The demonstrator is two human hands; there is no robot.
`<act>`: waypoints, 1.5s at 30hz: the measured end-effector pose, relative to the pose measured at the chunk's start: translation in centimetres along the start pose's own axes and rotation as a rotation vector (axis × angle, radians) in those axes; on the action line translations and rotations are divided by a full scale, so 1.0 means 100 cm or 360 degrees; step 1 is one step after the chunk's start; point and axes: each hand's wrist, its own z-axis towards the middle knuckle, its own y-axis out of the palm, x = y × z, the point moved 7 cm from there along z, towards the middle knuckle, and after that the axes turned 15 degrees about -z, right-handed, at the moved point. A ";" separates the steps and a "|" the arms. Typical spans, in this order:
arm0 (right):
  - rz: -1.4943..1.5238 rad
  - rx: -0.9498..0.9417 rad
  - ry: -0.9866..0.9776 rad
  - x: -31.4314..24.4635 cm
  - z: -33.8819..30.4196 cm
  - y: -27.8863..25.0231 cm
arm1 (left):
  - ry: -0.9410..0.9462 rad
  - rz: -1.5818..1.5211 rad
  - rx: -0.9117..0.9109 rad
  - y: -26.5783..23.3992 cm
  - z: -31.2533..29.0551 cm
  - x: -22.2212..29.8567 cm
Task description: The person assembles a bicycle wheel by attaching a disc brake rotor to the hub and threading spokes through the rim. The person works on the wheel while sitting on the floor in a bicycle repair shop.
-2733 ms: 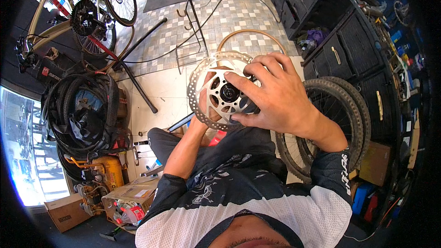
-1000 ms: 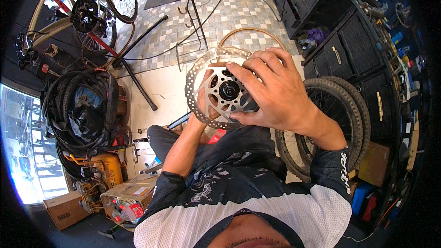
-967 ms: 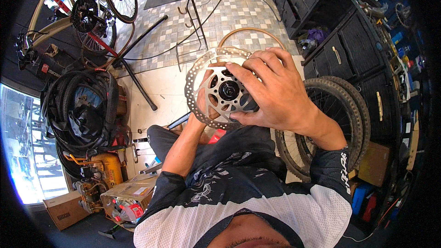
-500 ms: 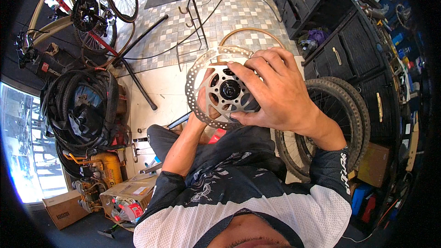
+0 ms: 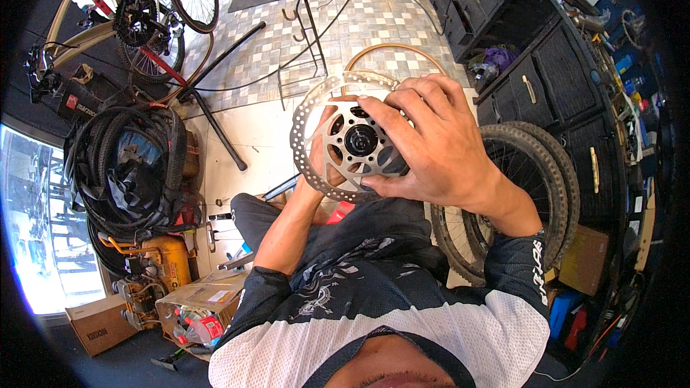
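A silver disc brake rotor (image 5: 349, 165) with a perforated rim is held up in front of my chest, facing me. At its centre sits a black bicycle hub (image 5: 360, 141). My right hand (image 5: 440, 147) is closed on the rotor's right side, thumb at the lower edge and fingers over the upper right. Behind the disc is my left hand (image 5: 317, 159), seen partly through the cutouts. It is closed around the hub from the back, with most of its fingers hidden by the rotor.
Bicycle wheels with knobby tyres (image 5: 564, 187) lean at the right by black drawers (image 5: 528, 90). A tan rim (image 5: 392, 47) and a black metal stand (image 5: 309, 21) are ahead. Left are bicycles (image 5: 136, 21), bundled tyres (image 5: 129, 165), a yellow compressor (image 5: 169, 262) and a cardboard box (image 5: 100, 327).
Both hands and the rotor stay almost in the same place. The surroundings shift very slightly in the view.
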 end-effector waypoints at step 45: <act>0.0009 0.0015 0.0010 -0.004 0.004 -0.003 | -0.0382 -0.0557 0.0017 0.007 -0.011 -0.014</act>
